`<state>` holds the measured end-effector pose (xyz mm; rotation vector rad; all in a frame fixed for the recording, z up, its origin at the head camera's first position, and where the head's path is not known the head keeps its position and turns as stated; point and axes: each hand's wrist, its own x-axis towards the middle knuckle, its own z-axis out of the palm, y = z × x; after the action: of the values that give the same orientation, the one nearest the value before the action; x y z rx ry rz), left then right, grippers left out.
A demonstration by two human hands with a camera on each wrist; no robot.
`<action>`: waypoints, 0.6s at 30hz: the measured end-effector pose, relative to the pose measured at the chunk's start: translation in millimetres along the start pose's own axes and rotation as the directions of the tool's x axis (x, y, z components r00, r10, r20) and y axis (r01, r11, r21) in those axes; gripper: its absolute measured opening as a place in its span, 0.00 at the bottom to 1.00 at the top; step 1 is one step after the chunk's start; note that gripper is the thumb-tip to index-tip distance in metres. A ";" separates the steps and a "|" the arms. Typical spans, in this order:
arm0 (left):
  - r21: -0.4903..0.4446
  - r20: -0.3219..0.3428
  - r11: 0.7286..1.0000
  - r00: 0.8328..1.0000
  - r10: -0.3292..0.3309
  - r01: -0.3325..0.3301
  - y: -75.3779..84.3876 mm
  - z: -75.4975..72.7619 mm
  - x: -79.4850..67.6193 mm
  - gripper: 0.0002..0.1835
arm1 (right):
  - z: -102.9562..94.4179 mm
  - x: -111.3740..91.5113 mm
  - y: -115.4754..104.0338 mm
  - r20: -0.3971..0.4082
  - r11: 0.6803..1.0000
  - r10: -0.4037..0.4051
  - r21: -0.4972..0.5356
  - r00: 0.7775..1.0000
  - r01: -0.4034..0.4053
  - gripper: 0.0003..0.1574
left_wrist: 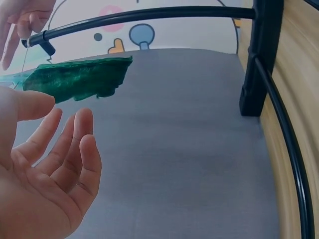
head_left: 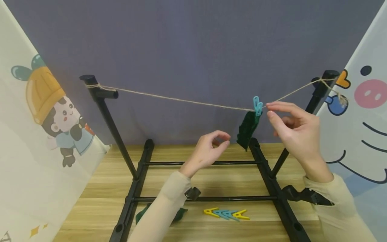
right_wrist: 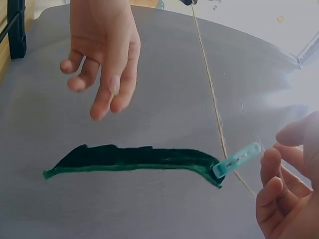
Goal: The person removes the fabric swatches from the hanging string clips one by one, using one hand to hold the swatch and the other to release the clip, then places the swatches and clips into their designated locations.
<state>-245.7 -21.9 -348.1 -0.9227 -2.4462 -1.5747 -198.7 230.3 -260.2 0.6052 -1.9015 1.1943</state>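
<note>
A dark green cloth (head_left: 248, 129) hangs from the twine line (head_left: 181, 99), held there by a light blue clothespin (head_left: 257, 106). Just right of the clothespin is my right hand (head_left: 297, 129), thumb and index finger apart with nothing between them. My left hand (head_left: 210, 149) hovers left of the cloth, fingers loosely bent and holding nothing. In the left wrist view the cloth (left_wrist: 79, 77) passes above the left fingertips. The right wrist view has the clothespin (right_wrist: 237, 160) gripping one end of the cloth, near the right fingers.
Black posts (head_left: 115, 127) carry the line on a frame standing on the wooden table (head_left: 90, 208). Several yellow and blue clothespins (head_left: 226, 214) lie in a row near the front. Another green cloth (head_left: 180, 214) is partly hidden under the left forearm.
</note>
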 end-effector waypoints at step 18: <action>-0.066 -0.015 0.997 1.000 -0.026 0.025 15.2 4.8 20.9 0.18 | 2.8 23.1 -8.6 0.126 0.978 0.174 -0.133 0.977 -0.158 0.24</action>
<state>-253.5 -4.3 -330.2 -0.8884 -2.4186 -1.6739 -206.6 224.3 -237.4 0.4798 -2.1602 1.1541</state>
